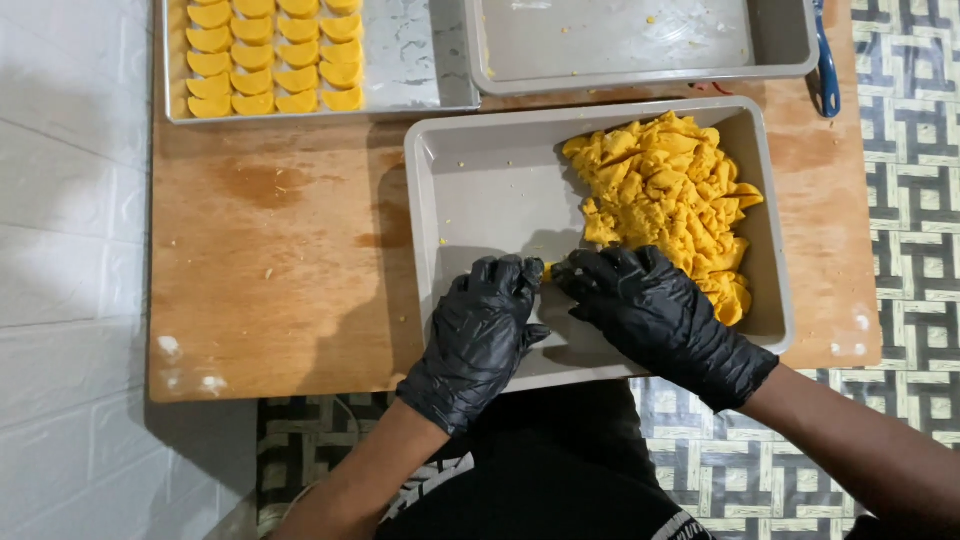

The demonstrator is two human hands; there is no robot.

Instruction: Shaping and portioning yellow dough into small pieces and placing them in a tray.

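In the grey tray [470, 190], crumbly yellow dough [668, 190]; gloved left hand [482, 325] and right hand [645, 305] curled, pinching a small bit [548, 271].

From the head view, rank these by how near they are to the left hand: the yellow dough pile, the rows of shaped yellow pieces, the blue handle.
From the left hand:
1. Yellow dough pile, just to its right in the same grey tray.
2. Shaped yellow pieces, up and to the left on the metal sheet.
3. Blue handle, far right corner of the wooden table.
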